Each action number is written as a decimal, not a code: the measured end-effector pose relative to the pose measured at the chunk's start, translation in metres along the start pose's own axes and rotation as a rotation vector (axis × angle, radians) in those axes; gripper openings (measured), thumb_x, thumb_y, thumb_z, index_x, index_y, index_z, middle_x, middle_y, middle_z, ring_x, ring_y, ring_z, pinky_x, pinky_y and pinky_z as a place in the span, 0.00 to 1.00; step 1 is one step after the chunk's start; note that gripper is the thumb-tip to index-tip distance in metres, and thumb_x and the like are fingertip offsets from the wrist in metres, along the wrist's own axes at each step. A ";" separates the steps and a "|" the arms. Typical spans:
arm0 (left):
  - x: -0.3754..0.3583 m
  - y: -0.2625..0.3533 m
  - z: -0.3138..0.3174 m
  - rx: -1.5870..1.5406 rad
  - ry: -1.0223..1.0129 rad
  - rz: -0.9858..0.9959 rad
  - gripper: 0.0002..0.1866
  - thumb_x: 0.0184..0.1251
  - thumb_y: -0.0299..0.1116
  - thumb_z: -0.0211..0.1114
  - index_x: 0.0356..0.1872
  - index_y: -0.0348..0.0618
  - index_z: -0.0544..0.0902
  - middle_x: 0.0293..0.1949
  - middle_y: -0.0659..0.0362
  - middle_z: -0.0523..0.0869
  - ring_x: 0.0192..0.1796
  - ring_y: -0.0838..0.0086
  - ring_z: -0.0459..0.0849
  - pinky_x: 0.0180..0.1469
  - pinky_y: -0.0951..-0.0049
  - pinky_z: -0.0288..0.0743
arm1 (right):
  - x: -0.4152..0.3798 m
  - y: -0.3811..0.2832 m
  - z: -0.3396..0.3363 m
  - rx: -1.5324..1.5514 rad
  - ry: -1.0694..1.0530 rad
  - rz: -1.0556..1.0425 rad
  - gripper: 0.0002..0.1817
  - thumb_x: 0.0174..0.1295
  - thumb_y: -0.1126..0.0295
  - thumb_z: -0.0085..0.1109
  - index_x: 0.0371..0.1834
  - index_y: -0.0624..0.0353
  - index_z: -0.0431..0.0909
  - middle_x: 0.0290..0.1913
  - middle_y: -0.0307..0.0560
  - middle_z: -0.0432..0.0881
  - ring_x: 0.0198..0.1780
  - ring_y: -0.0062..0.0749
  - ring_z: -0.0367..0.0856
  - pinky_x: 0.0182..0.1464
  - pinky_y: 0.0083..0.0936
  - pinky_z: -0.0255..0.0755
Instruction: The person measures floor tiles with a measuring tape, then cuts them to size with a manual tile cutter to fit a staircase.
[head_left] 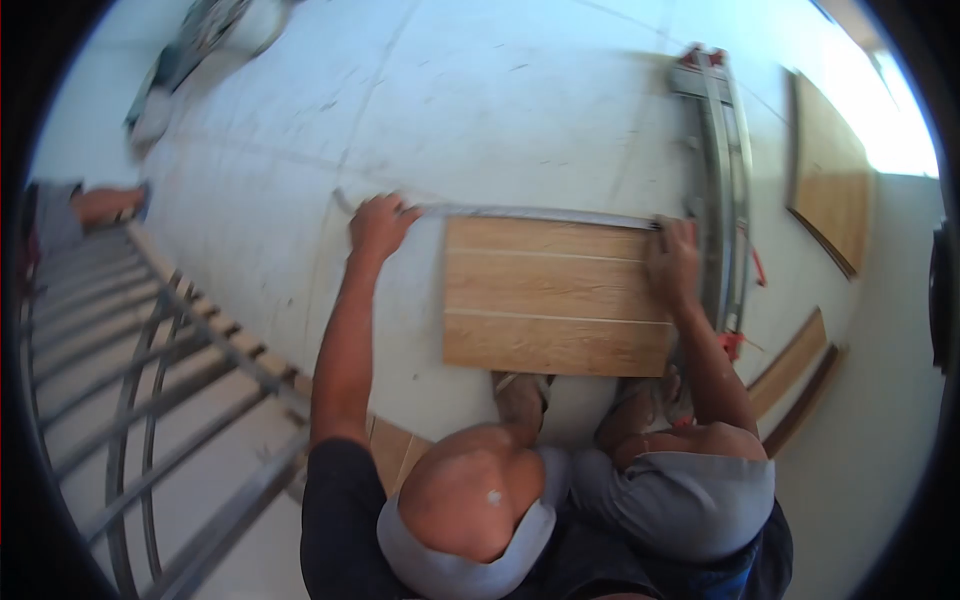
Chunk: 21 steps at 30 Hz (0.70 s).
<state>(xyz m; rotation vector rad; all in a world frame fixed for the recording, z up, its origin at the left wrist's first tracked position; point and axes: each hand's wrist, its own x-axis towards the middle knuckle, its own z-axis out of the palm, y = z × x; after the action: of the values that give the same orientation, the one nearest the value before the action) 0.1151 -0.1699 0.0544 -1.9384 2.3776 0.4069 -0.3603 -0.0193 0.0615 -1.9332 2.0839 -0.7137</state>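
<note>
A wood-look tile with pale lines across it lies on the floor in front of my feet. Along its far edge runs a thin grey measuring tape, stretched between my hands. My left hand grips the tape past the tile's far left corner, and a bent end of it sticks out beyond my fingers. At the tile's far right corner, my right hand pinches the other end against the edge. Its fingertips are partly blurred.
A manual tile cutter with rails stands close on the right. Wood-look pieces lean by the right wall, with narrow strips nearer me. A metal rack fills the left side; another person's foot shows behind it.
</note>
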 end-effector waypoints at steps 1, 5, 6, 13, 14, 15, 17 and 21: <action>0.004 -0.005 0.006 -0.011 -0.025 0.023 0.24 0.65 0.58 0.71 0.35 0.43 0.84 0.37 0.47 0.87 0.44 0.47 0.86 0.45 0.47 0.78 | -0.002 0.007 0.001 -0.029 0.007 -0.013 0.18 0.65 0.73 0.64 0.58 0.61 0.81 0.48 0.59 0.83 0.47 0.60 0.84 0.52 0.47 0.78; 0.009 -0.011 -0.001 -0.149 -0.099 0.046 0.22 0.68 0.53 0.71 0.36 0.41 0.86 0.37 0.46 0.88 0.40 0.48 0.86 0.43 0.52 0.78 | 0.029 0.007 -0.068 0.154 0.016 0.256 0.25 0.65 0.70 0.67 0.66 0.58 0.77 0.45 0.55 0.85 0.37 0.45 0.87 0.42 0.42 0.80; 0.013 0.000 -0.009 -0.160 -0.117 0.060 0.21 0.69 0.52 0.71 0.37 0.41 0.86 0.37 0.46 0.88 0.41 0.49 0.86 0.44 0.53 0.79 | 0.045 0.021 -0.085 0.141 0.164 0.302 0.26 0.66 0.69 0.67 0.68 0.58 0.76 0.43 0.53 0.86 0.35 0.40 0.87 0.40 0.40 0.80; 0.010 -0.004 -0.021 -0.129 -0.248 0.082 0.21 0.72 0.52 0.69 0.40 0.41 0.88 0.40 0.47 0.89 0.44 0.50 0.87 0.47 0.55 0.79 | 0.075 0.216 -0.112 -0.309 0.662 0.716 0.42 0.67 0.55 0.67 0.76 0.65 0.57 0.54 0.71 0.83 0.55 0.67 0.84 0.57 0.53 0.78; 0.012 -0.004 -0.022 -0.107 -0.253 0.089 0.21 0.73 0.52 0.68 0.41 0.41 0.88 0.41 0.48 0.89 0.44 0.51 0.87 0.48 0.55 0.79 | 0.066 0.234 -0.113 -0.321 0.593 0.785 0.43 0.67 0.55 0.67 0.78 0.63 0.55 0.56 0.76 0.81 0.59 0.72 0.81 0.60 0.54 0.77; 0.011 -0.005 -0.022 -0.124 -0.248 0.097 0.20 0.73 0.52 0.68 0.41 0.42 0.88 0.41 0.48 0.89 0.45 0.50 0.86 0.49 0.54 0.79 | 0.052 0.263 -0.114 -0.332 0.339 0.793 0.43 0.68 0.53 0.66 0.79 0.60 0.56 0.55 0.75 0.82 0.59 0.71 0.82 0.61 0.54 0.77; 0.012 -0.008 -0.020 -0.171 -0.229 0.110 0.21 0.73 0.52 0.68 0.42 0.42 0.88 0.41 0.48 0.89 0.45 0.51 0.86 0.49 0.55 0.79 | 0.036 0.283 -0.117 -0.283 0.076 0.764 0.42 0.69 0.52 0.64 0.80 0.58 0.58 0.58 0.75 0.82 0.60 0.69 0.83 0.61 0.53 0.77; 0.016 -0.010 -0.028 -0.276 -0.356 -0.001 0.23 0.72 0.54 0.69 0.44 0.40 0.88 0.40 0.49 0.89 0.43 0.57 0.86 0.48 0.59 0.78 | 0.043 0.264 -0.117 -0.279 0.232 0.837 0.43 0.68 0.50 0.65 0.80 0.59 0.59 0.64 0.74 0.80 0.64 0.67 0.82 0.64 0.51 0.76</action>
<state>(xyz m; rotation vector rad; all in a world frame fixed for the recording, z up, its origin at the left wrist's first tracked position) 0.1251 -0.1930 0.0763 -1.7753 2.1812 1.0328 -0.6511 -0.0317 0.0427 -0.8971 2.9207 -0.4737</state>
